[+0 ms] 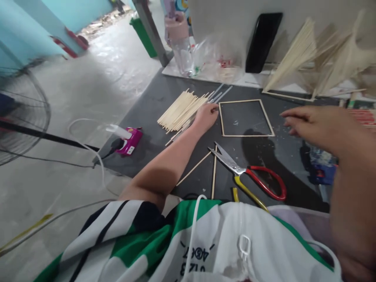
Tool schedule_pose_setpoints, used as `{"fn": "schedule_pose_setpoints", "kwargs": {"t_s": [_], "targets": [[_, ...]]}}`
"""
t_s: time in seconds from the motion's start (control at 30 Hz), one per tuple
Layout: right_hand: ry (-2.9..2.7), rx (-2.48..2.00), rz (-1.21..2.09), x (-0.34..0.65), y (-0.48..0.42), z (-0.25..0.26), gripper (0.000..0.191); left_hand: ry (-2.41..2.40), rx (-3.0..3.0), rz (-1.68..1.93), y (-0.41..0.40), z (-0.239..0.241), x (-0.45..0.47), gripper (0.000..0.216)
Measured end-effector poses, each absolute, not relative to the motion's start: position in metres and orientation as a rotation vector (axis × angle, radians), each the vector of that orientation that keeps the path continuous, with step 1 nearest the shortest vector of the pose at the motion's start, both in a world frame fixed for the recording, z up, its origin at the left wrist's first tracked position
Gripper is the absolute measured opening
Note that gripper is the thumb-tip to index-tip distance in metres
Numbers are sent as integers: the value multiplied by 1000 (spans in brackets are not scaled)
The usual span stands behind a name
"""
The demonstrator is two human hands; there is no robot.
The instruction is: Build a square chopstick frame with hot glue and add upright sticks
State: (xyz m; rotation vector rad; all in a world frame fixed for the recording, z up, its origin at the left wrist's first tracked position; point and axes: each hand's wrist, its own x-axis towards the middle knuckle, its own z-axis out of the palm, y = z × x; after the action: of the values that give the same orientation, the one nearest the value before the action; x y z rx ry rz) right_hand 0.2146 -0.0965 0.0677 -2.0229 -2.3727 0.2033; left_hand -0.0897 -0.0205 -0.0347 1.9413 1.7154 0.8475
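Dark table (149, 137): sticks (179, 111) at eleven o'clock look light, breakable; pinch middles. Left hand (206, 115) curled, can't tell grip; right hand (319, 123) loose, empty.

Pale sticks (182, 111), square frame (248, 136) (flat)

Med. brightness overall; strong glare on concrete floor (117, 62), upper L. Soft dk. shadow on grey tabletop (152, 139), just above & R of scissors (241, 171). Wide-angle stretch at edges, esp. fan guard (25, 113); R hand (319, 123) slightly blurry.
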Motion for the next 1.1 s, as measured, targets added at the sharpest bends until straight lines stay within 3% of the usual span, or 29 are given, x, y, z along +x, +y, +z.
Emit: {"fn": "schedule_pose_setpoints", "kwargs": {"t_s": [0.23,0.67,1.0,1.1], "targets": [[-2542,-2149,444,224,-73,39,55,1897,2146,522,-23,-21,-89,40],[-2672,-2184,574,222,-61,19,49,2025,2152,188,-13,-11,-80,43],[-2605,-2193,629,225,-63,23,59,2011,2146,182,-11,-4,-80,43],[-2522,-2193,604,228,-62,26,49,1989,2142,185,-10,-5,-82,47]]}}
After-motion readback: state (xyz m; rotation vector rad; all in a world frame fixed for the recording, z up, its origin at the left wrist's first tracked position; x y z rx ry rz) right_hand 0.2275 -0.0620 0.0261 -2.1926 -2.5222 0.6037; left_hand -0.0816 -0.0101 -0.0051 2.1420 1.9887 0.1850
